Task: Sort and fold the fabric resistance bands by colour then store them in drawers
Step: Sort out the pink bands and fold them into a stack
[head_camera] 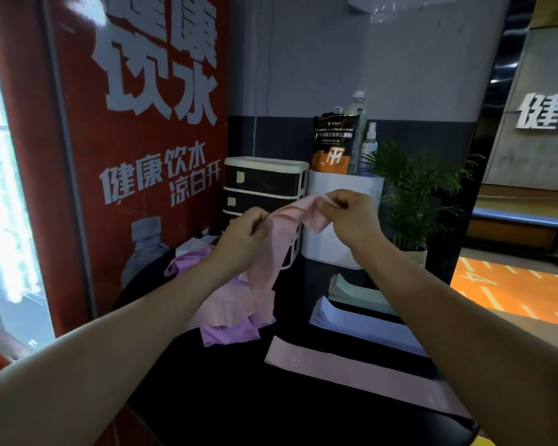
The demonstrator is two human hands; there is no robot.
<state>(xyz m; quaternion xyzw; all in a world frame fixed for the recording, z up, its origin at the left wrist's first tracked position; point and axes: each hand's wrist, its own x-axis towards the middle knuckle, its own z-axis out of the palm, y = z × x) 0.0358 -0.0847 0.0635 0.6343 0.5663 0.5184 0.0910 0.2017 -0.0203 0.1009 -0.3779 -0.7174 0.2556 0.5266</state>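
Nearest on the black table (303, 410): 1 pink band laid flat (351, 370), folded, lying lengthwise toward the right edge. Just behind it, a lavender-blue stack (361, 325), several bands, count unclear. Behind that, a pale green stack (355, 292), also several, can't count layers. So 3 sorted groups on the right side.

Left-centre: unsorted heap (229, 313), pink on top w/ purple beneath and another purple piece further back-left; exact no. can't tell.

Above the heap, 2 hands up off the table, both on 1 pink band (271, 249). Left hand (245, 236) fingers curled, pinching the band's left top edge; rest of band hangs down toward the heap. Right hand (348, 217) fingers & thumb pinched together on the band's other end, a short flap drooping below it. Band stretched loosely btwn the two.

Behind the hands: 1 drawer unit (264, 185), white frame, dark fronts, 2 drawers clearly seen + lower part hidden by band; all seen ones closed. Touching it on the right, 1 white bin (339, 226) holding an orange-black pouch (334, 144), 1 spray bottle (368, 143), 1 tall bottle (356, 106). 1 potted plant (413, 194) right of that. Far left, red poster (142, 123) w/ white lettering.
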